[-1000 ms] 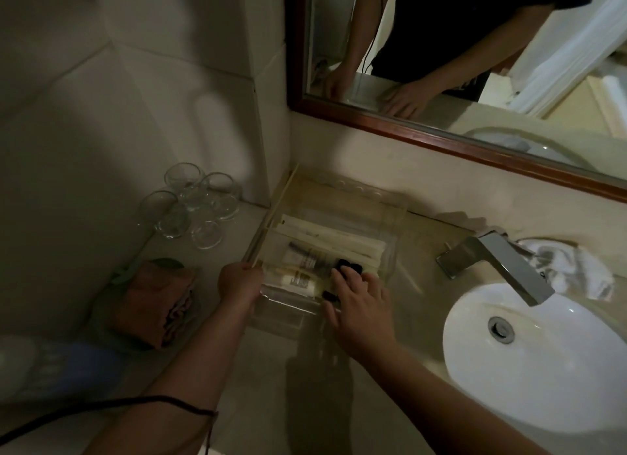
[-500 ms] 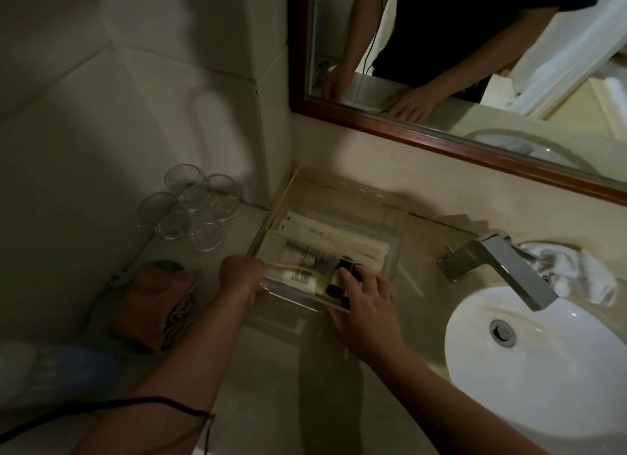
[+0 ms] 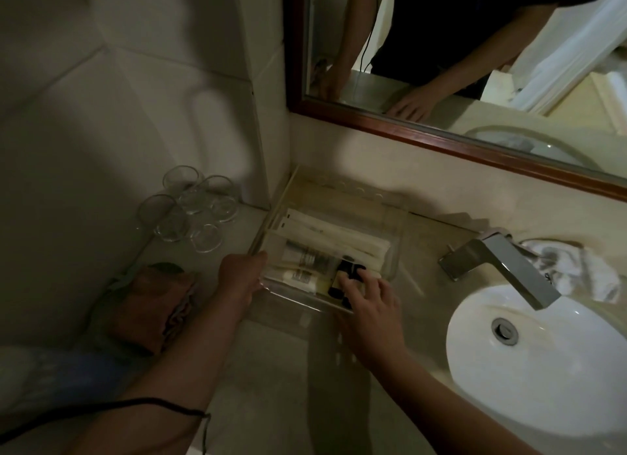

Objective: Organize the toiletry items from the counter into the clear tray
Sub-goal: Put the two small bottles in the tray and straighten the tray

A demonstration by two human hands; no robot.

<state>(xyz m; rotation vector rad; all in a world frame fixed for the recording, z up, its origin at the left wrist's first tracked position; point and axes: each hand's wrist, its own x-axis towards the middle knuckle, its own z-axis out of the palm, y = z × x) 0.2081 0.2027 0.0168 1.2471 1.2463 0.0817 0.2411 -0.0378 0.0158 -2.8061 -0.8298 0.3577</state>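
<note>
Both forearms reach forward and up over the counter (image 3: pixel 278 369) toward the clear tray (image 3: pixel 390 224), which sits in the corner against the wall, just left of the faucet (image 3: pixel 502 268). The left hand (image 3: pixel 241 278) is curled around the tray's near-left corner, fingers wrapped over the rim and clamped on it. The right hand (image 3: pixel 369 305) lies palm down over the tray's near-right end, fingers spread apart and extended, the fingertips resting on the black caps of the small bottles (image 3: pixel 312 268) — whether it actually grips one, I cannot tell. The bottles lie flat in the near part of the tray, their long axes running left to right, caps pointing right toward the sink (image 3: pixel 543 369). Behind them, long pale packets (image 3: pixel 339 234) lie flat too, slanting from upper left to lower right along the tray's length. Empty glasses (image 3: pixel 193 210) stand clustered left of the tray, and a folded brown cloth (image 3: pixel 146 308) lies nearer the camera.
</note>
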